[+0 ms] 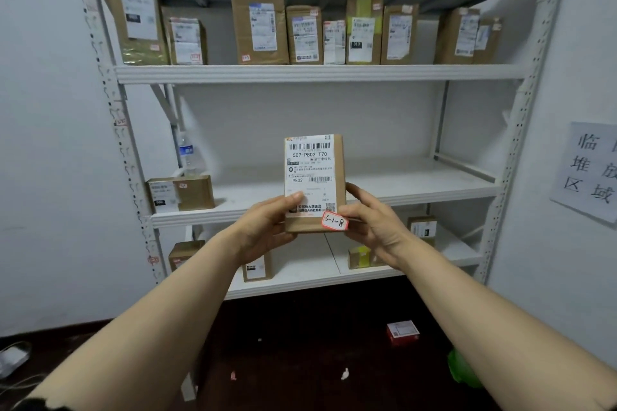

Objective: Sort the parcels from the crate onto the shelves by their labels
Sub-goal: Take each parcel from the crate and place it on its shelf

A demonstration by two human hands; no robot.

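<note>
I hold a small brown cardboard parcel (315, 177) upright in front of the white shelf rack (320, 73). Its white shipping label reads 507-P802 T70, and a red-edged sticker (335, 221) at its lower right corner reads 3-1-8. My left hand (267, 227) grips the parcel's lower left side, thumb across the label. My right hand (370, 220) grips the lower right edge beside the sticker. The parcel hangs level with the middle shelf (400, 190). The crate is out of view.
Several labelled boxes (260, 25) line the upper shelf. One box (182, 192) and a water bottle (187, 153) stand at the middle shelf's left end. More small boxes (422, 228) sit on the lower shelf. A red-and-white packet (402, 332) lies on the dark floor.
</note>
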